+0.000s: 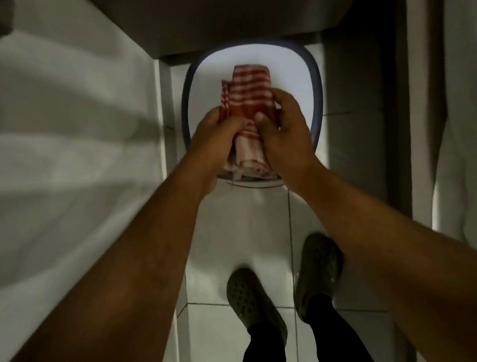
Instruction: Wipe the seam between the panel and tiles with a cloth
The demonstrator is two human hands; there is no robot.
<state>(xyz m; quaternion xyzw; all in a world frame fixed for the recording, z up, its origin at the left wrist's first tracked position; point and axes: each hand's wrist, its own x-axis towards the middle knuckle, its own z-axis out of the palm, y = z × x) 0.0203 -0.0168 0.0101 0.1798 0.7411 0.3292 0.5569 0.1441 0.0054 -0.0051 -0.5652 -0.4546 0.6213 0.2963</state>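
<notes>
While you stand on the tiled floor (235, 224) beside the white panel (55, 139), a basin (314, 87) sits at the floor's far edge. Over it you hold the red-striped cloth (241, 99), bunched between your left hand (213, 136) and right hand (285, 130), fingers clenched on it. It looks soft, limp and light, perhaps damp. Grip a folded wad so a firm edge can press into the seam.

We see a white basin (302, 68) with a dark rim on the floor, and two green clogs (253, 303).
</notes>
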